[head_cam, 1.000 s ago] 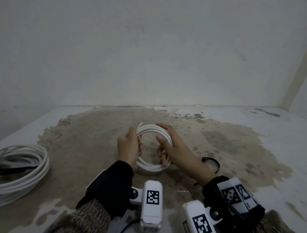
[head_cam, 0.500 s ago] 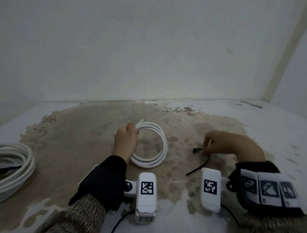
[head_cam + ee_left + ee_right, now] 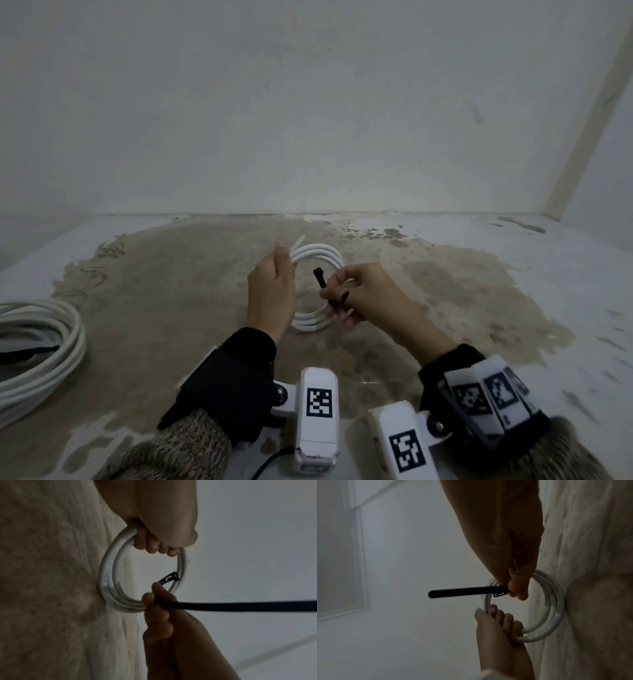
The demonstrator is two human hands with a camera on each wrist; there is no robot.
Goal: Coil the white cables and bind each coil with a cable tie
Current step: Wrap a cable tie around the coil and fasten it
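A small white cable coil point(image 3: 318, 251) stands on edge, its lower side against the stained floor point(image 3: 171, 308). My left hand point(image 3: 277, 274) grips the coil's left side, fingers curled through the ring point(image 3: 154, 543). My right hand point(image 3: 334, 294) pinches a black cable tie point(image 3: 320, 279) just behind its head. The tie's head point(image 3: 169, 578) sits in front of the coil's right side, and its strap point(image 3: 462, 592) sticks out free toward me. The tie is not wrapped round the coil point(image 3: 556, 601).
A larger white cable coil point(image 3: 41, 342) lies on the floor at the far left with a black strap point(image 3: 27, 353) across it. A pale wall point(image 3: 308, 137) rises close behind the work spot, meeting a side wall at the right.
My right hand let go of the coil, reached right to the black tie on the floor, picked it up and brought it back to the coil. The left hand kept its hold.
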